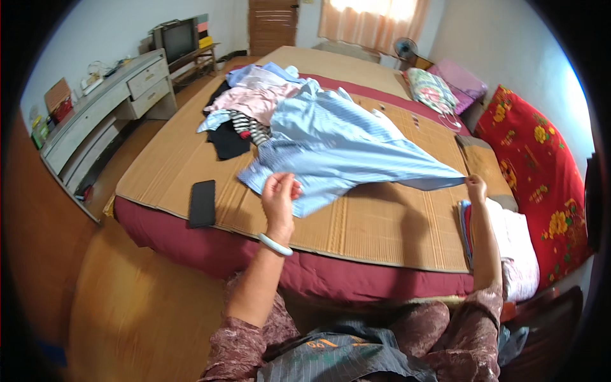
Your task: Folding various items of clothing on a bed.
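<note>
A light blue striped shirt [334, 157] lies spread over the mat, one side drawn out toward the right. My right hand [476, 187] pinches its far right corner and pulls the cloth taut. My left hand [279, 196], with a pale bangle [275, 244] on the wrist, is over the shirt's near left edge. Its fingers are curled together; whether cloth is between them I cannot tell. Beyond the shirt's left side is a heap of clothes with a pink garment [260, 100], a black-and-white striped one [248, 125] and a black one [230, 142].
A dark phone [202, 204] rests at the near edge of the bed mat [329, 238]. Folded clothes [513, 234] are stacked beside my right forearm, and a red floral cushion [534, 181] leans on the wall. A desk [114, 102] stands left, a fan [405, 47] far right.
</note>
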The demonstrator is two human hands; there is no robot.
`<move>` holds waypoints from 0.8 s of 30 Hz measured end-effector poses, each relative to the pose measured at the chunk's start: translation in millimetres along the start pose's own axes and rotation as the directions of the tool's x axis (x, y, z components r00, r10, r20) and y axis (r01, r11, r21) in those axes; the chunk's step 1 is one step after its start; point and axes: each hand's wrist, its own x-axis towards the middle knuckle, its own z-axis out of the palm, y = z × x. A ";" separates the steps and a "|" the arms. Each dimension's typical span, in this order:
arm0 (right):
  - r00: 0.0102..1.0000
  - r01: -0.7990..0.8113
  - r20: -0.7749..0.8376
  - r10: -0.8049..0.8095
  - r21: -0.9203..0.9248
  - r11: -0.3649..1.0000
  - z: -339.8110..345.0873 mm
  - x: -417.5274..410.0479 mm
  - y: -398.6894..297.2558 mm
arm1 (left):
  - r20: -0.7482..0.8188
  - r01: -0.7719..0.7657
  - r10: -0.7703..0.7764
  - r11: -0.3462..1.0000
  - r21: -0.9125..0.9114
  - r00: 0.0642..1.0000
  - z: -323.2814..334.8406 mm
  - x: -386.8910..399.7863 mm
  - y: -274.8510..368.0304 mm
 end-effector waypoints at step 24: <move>0.677 0.528 0.422 -0.603 0.292 0.797 42.9 -282.7 -240.8 | 0.576 -0.212 -0.256 0.754 0.621 0.777 1.8 -15.3 -58.3</move>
